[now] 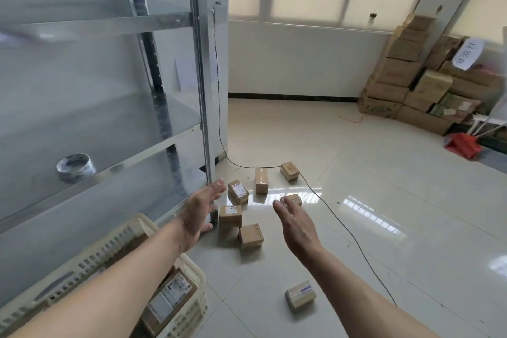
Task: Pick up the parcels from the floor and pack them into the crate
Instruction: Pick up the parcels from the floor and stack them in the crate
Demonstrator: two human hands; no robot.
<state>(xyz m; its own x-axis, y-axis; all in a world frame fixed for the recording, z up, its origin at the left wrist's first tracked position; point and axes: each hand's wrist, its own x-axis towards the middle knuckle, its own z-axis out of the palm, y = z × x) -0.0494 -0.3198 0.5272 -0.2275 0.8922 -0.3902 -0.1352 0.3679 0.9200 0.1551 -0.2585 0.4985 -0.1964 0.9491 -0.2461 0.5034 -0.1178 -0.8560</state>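
Note:
Several small brown cardboard parcels lie on the shiny tiled floor ahead: one with a white label [238, 191], one below it [230, 215], a ribbed one [251, 236], a tall one [261, 180], a far one [289, 171] and one partly hidden behind my right fingers [293, 198]. A pale taped parcel [300, 294] lies nearer, apart from them. My left hand [199, 214] and my right hand [297, 228] are both stretched out above the floor, fingers apart, holding nothing. The cream slatted crate [181, 307] at bottom left holds labelled parcels, partly hidden by my left forearm.
A metal shelving unit [203, 90] stands at left with a roll of tape [76, 167] on a shelf. A black cable [337, 217] snakes across the floor past the parcels. Stacked cartons [406, 74] and a red dustpan [463, 145] sit in the far right corner.

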